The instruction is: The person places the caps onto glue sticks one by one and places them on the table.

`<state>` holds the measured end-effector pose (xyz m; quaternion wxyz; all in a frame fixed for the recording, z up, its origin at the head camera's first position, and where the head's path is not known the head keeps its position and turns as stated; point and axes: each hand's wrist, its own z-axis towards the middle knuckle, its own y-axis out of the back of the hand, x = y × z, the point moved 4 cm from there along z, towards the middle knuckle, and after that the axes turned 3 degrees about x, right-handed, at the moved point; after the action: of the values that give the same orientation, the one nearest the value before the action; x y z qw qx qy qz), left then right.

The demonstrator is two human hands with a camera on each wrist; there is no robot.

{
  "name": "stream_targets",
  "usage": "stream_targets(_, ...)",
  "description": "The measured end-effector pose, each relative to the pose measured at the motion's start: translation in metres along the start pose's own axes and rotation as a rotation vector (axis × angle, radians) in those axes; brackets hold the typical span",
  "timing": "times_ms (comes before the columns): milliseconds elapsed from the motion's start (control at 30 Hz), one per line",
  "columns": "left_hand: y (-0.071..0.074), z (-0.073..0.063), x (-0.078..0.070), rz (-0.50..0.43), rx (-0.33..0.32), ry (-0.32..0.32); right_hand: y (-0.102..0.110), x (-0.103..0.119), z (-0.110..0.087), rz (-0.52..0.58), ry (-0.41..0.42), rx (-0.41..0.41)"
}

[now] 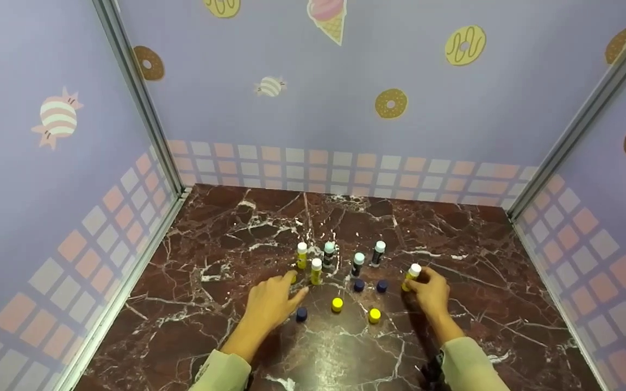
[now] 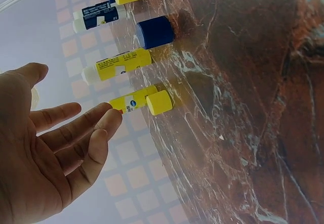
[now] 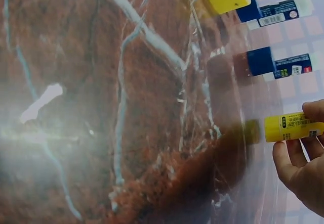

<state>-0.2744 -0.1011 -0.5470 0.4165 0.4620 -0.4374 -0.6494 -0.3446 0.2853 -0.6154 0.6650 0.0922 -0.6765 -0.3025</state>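
Observation:
My right hand (image 1: 431, 293) pinches a yellow glue stick (image 3: 291, 126) with a white top, held upright. Its base appears slightly off the table in the right wrist view. My left hand (image 1: 270, 301) has its fingers loosely extended beside a yellow cap (image 2: 160, 102); whether they touch it is unclear. Two yellow glue sticks (image 1: 316, 273) (image 1: 302, 256) stand near that hand. Three dark blue glue sticks (image 1: 329, 255) (image 1: 357, 265) (image 1: 379, 253) with pale tops stand between the hands.
Two yellow caps (image 1: 337, 304) (image 1: 374, 315) and three dark blue caps (image 1: 302, 314) (image 1: 359, 285) (image 1: 382, 285) sit on the marbled table (image 1: 210, 336) in front of the sticks. Patterned panels (image 1: 318, 119) enclose the table at the back and both sides.

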Motion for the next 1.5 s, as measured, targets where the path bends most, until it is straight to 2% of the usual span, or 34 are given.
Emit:
stream_targets(267,-0.003,0.005,-0.013,0.019,0.032,-0.009,0.007,0.028,-0.012,0.105,0.074,0.007)
stream_targets(500,-0.011,0.011,-0.032,0.035,0.028,-0.094,0.017,0.057,-0.036,0.177,0.136,0.023)
stream_targets(633,-0.018,0.014,-0.039,0.013,0.052,-0.100,0.022,0.075,-0.052,0.230,0.174,0.039)
stream_targets(767,-0.024,0.017,-0.044,-0.011,0.062,-0.103,0.023,0.094,-0.068,0.304,0.212,0.065)
stream_targets(967,-0.032,0.019,-0.050,-0.030,0.058,-0.133,0.019,0.114,-0.092,0.441,0.224,0.146)
stream_targets(1167,-0.041,0.022,-0.057,-0.015,0.054,-0.189,0.019,0.132,-0.108,0.422,0.265,0.159)
stream_targets(1367,-0.058,0.023,-0.064,0.009,0.079,-0.203,0.025,0.150,-0.121,0.375,0.269,0.157)
stream_targets(1500,-0.067,0.024,-0.069,0.015,0.055,-0.246,0.018,0.139,-0.116,0.377,0.255,0.155)
